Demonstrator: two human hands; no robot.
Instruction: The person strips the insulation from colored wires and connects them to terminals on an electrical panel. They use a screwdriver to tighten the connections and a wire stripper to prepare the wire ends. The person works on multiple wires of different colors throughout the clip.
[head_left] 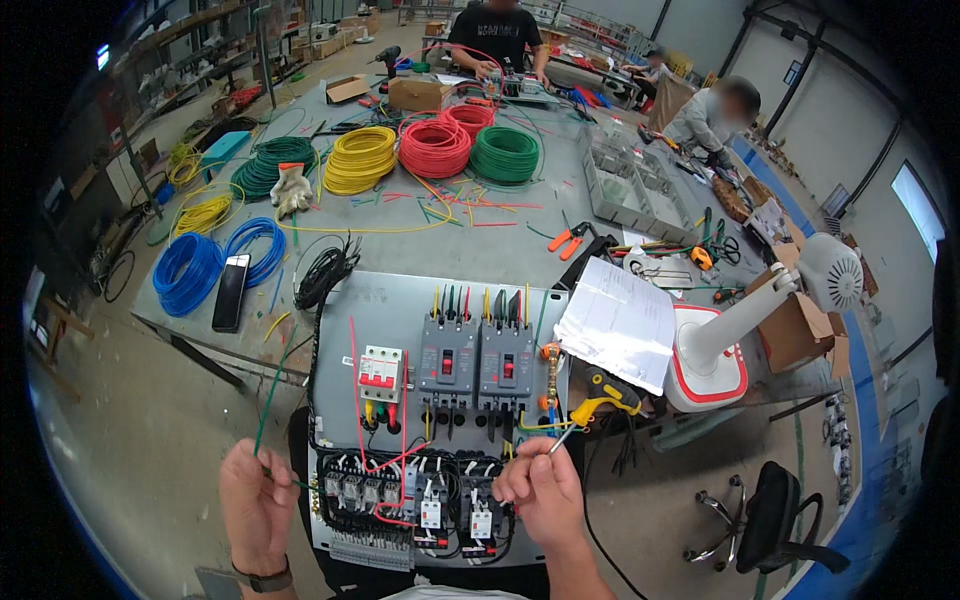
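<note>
My left hand (258, 495) pinches a thin green wire (268, 405), left of the metal panel (335, 300). One stretch of the wire rises above the fingers and another points toward the panel's lower components. Over the panel's lower right, my right hand (540, 490) is closed on the metal shaft of a yellow-and-black screwdriver (605, 395), its handle pointing away to the upper right. On the panel sit two grey circuit breakers (447, 360) with red switches, a smaller white breaker (380, 373), a row of relays (365, 490) and a terminal strip (370, 550). Loose red wires (405, 430) cross it.
Coils of yellow wire (360, 160), red wire (435, 150), green wire (503, 156) and blue wire (187, 273) lie on the table. Papers (620, 320) and a white fan (705, 350) stand right of the panel. A phone (231, 293) lies left. Two co-workers sit beyond.
</note>
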